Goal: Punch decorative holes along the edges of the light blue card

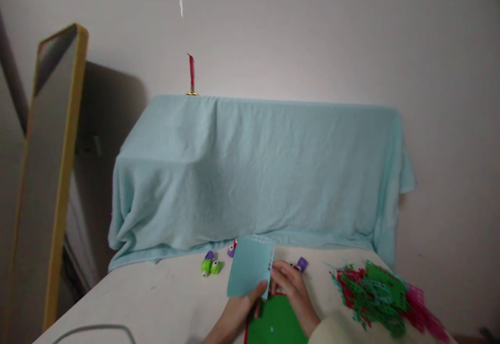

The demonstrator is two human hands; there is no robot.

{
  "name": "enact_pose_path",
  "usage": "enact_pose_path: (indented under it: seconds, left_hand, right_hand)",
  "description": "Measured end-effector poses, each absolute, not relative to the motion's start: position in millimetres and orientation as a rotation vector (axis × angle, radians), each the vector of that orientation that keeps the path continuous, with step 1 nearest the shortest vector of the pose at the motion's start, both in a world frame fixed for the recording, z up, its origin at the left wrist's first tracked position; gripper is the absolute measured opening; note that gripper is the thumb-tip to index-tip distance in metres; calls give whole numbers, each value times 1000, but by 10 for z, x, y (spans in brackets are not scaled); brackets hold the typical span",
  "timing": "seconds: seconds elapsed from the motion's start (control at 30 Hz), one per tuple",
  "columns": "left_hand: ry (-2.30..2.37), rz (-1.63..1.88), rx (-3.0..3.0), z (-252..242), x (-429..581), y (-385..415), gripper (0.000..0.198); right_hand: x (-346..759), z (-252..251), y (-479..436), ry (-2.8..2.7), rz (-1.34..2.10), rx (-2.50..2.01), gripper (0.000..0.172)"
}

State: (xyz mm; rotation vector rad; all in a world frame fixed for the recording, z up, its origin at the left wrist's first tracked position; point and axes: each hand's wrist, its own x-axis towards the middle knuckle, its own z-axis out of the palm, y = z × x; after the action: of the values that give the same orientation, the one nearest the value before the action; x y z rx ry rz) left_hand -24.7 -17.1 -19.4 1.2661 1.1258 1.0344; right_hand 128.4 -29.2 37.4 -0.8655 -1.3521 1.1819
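Note:
A light blue sheet of paper (pixel 250 266) is held up in my left hand (pixel 246 305), with the thumb lying on its front near the lower right corner. Small notches or holes run down the sheet's right edge. At that edge is my right hand (pixel 289 281), its fingers curled in and closed on the paper's side; the fingertips are partly hidden. Beneath both hands lies a green sheet (pixel 275 323) with a red border showing at its left and top. A purple craft punch (pixel 301 264) sits just beyond my right hand.
Green and purple punches with eye shapes (pixel 211 266) stand on the white table (pixel 172 302), left of the paper. Another purple and red one (pixel 232 249) is partly behind it. Cut paper scraps (pixel 375 292) heap at right. Behind hangs a pale blue cloth (pixel 265 172); a framed mirror (pixel 66 177) leans left.

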Motion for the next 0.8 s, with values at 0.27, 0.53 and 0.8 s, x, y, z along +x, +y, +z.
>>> enact_pose_path:
  seconds: [0.27, 0.53, 0.8]
  left_hand:
    - [1093, 1038, 1333, -66, -285, -259, 53]
    - [1103, 1022, 1359, -22, -278, -285, 53]
    - [1096, 999, 1445, -13, -302, -291, 46]
  right_hand:
    - [1231, 188, -243, -1364, 1205, -817, 27]
    - [1260, 75, -157, -1353, 1193, -846, 30]
    - [1254, 24, -144, -1315, 1138, -908, 32]
